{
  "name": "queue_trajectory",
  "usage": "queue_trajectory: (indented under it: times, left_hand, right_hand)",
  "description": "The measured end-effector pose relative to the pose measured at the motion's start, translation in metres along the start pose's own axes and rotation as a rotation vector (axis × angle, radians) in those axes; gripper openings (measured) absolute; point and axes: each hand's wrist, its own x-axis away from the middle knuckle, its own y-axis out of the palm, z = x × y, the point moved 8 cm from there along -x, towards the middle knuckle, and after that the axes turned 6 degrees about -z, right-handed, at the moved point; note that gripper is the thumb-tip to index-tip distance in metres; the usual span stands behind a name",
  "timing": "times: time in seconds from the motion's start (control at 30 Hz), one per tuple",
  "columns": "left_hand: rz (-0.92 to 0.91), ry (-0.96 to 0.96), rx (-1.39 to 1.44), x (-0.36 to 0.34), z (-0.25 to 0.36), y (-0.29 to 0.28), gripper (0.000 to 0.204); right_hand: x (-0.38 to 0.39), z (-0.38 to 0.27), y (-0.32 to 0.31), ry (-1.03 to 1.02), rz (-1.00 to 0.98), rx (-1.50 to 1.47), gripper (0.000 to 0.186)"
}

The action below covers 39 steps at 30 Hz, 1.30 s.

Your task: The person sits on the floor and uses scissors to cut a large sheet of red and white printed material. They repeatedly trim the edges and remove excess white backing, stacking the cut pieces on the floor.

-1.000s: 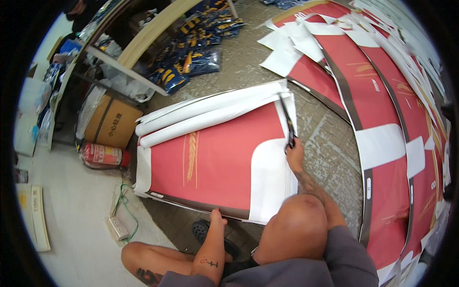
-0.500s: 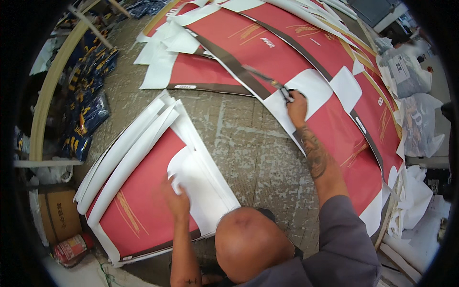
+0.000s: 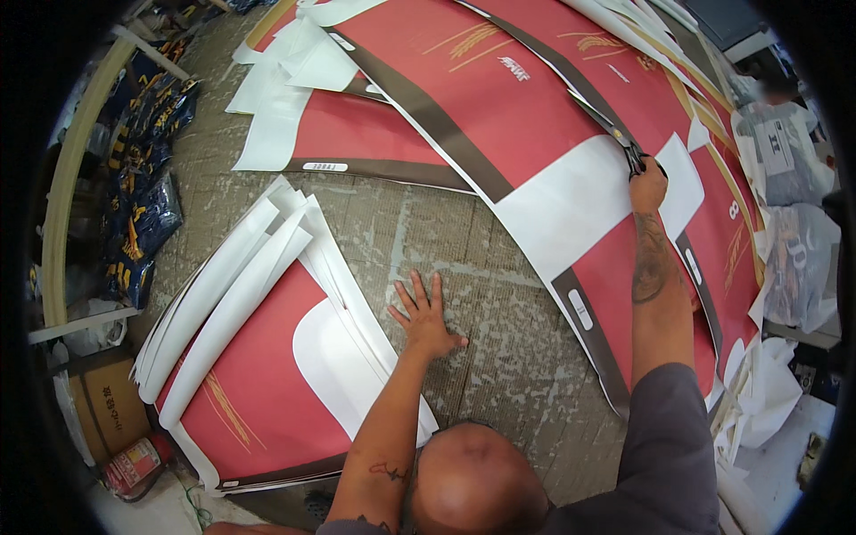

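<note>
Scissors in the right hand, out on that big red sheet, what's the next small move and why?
Probably close the scissors and push the cut on along the dark band. The right hand holds them at the band's edge, where the red and white sheet lies flat, while the left hand is spread on the bare floor as a brace.

A brown cardboard box [image 3: 109,408] and a red can [image 3: 134,464] sit by the floor's lower-left edge; small white labels [image 3: 324,167] dot the red sheets.
</note>
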Motion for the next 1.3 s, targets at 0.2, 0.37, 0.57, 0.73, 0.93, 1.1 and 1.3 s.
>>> queue_trajectory:
  times: [0.2,0.37,0.57,0.73,0.93,1.1,1.3]
  left_hand:
    - [-0.001,-0.001,0.000,-0.001,-0.002,0.000,0.142]
    - [-0.001,0.009,-0.006,-0.003,-0.001,0.004,0.145]
    - [-0.108,0.340,0.973,0.024,-0.033,-0.007,0.109]
    - [-0.350,0.197,2.057,0.074,-0.051,0.054,0.054]
    - [0.303,0.138,2.149,0.069,-0.101,0.070,0.045]
    - [-0.455,0.035,1.865,0.096,-0.023,0.160,0.030]
    - [-0.525,-0.107,1.485,0.092,0.044,0.214,0.024]
  right_hand:
    - [0.035,-0.021,-0.016,0.178,0.122,-0.253,0.023]
    - [0.223,-0.068,-0.017,0.439,-0.365,-0.593,0.016]
    - [0.475,-0.084,-0.098,0.769,-0.654,-0.970,0.018]
    - [0.605,-0.099,-0.205,0.850,-1.156,-0.966,0.050]
    - [0.664,-0.098,-0.264,0.956,-1.276,-0.997,0.051]
    - [0.672,-0.092,-0.261,0.983,-1.279,-1.039,0.053]
    - [0.666,-0.093,-0.254,0.994,-1.260,-1.092,0.055]
